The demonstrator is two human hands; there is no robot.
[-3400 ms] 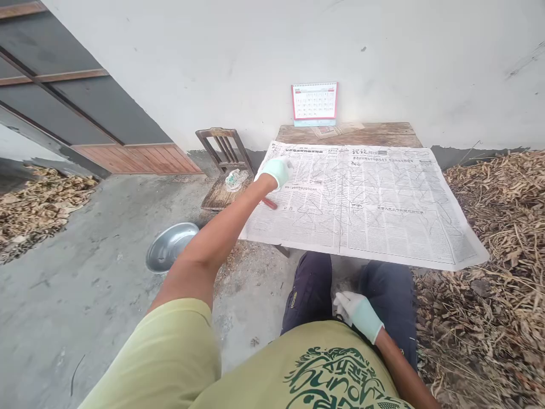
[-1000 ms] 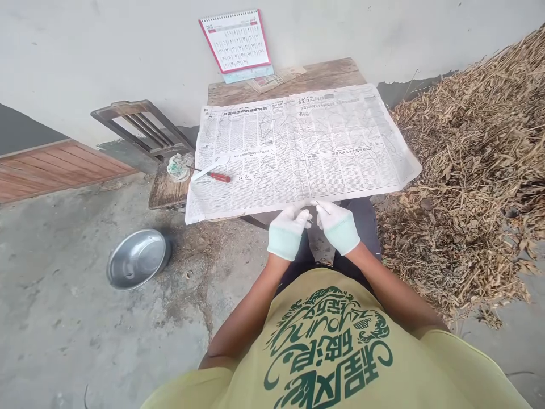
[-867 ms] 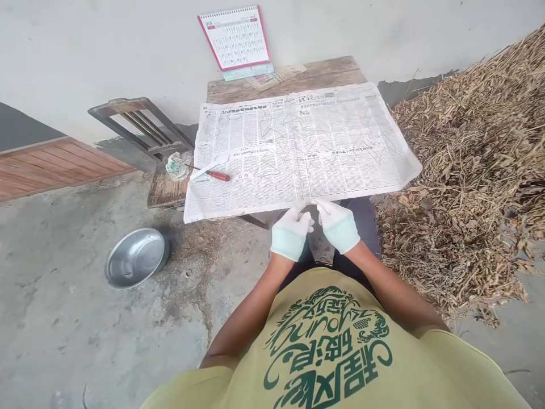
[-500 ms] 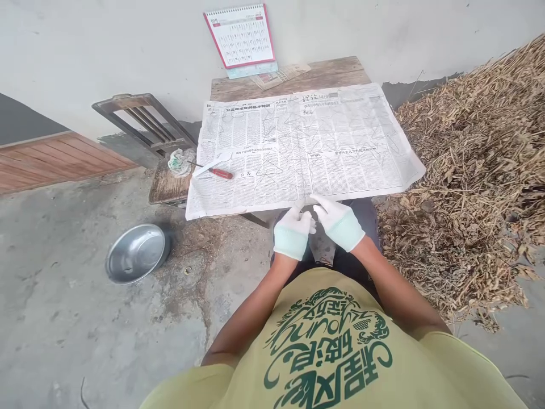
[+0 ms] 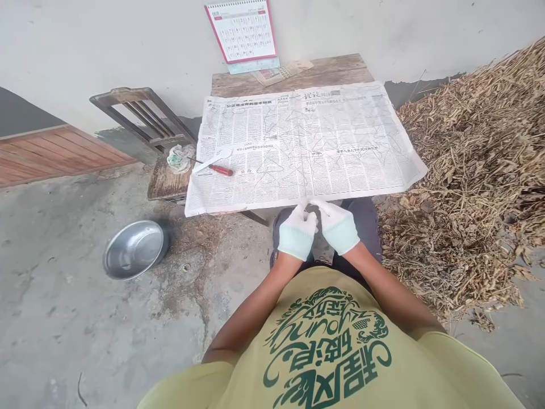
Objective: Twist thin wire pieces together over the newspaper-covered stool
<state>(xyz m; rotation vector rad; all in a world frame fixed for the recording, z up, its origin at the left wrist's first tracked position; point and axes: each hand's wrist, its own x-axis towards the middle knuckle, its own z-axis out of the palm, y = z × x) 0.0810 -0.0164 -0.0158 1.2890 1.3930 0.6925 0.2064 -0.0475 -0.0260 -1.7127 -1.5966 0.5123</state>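
Both my hands wear white gloves and meet over my knees, just below the near edge of a spread newspaper (image 5: 306, 147). My left hand (image 5: 297, 232) is curled, its fingertips pressed against those of my right hand (image 5: 337, 226), which is also pinched. Whatever sits between the fingertips is too small to make out. The newspaper covers a low wooden table (image 5: 332, 71). A red-handled knife (image 5: 213, 166) lies on the paper's left part, beyond the reach of either hand.
A wooden chair (image 5: 145, 122) lies tipped at the table's left with a crumpled bag (image 5: 179, 157) on it. A metal bowl (image 5: 134, 249) sits on the concrete floor at left. A heap of dry pods (image 5: 472, 182) fills the right. A desk calendar (image 5: 242, 31) leans on the wall.
My left hand has come back from the knife on the newspaper to my lap. Both hands now meet fingertip to fingertip; over the last second they barely shift.
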